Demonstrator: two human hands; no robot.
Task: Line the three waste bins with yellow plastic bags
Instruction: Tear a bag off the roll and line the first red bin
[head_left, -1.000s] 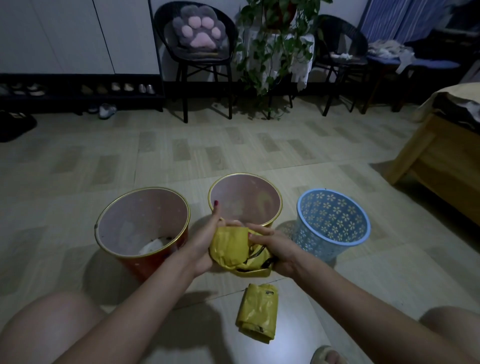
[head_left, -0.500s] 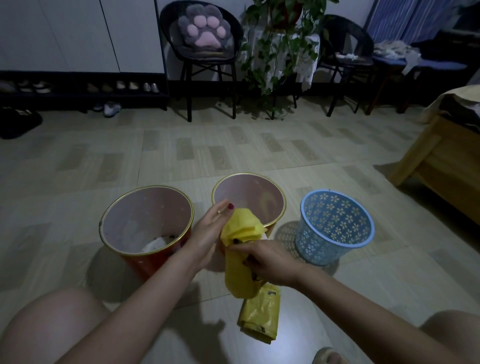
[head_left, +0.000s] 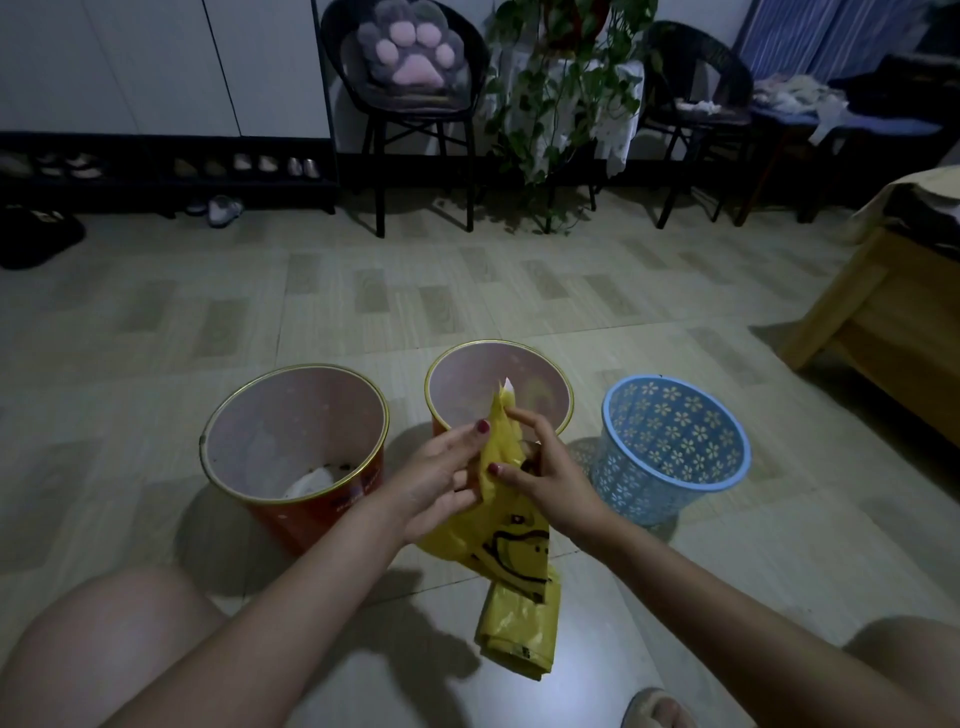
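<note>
Yellow plastic bag, partly unfolded, black face print on its lower part: we hold it upright above the floor, in front of the middle bin, its top corner rising across that bin's mouth. Our left hand pinches the bag's upper edge from the left; our right hand grips the same edge from the right, thumb on the plastic, the two hands close together. Second yellow bag, still folded, lies on the floor just below the held one. Left bin, red with a gold rim, holds white scraps at its bottom. The middle bin is of the same kind. Blue latticed basket with flower cutouts stands to the right. Farther back: chair with paw-shaped cushion, trailing pot plant, shoe rack, wooden bed frame.
</note>
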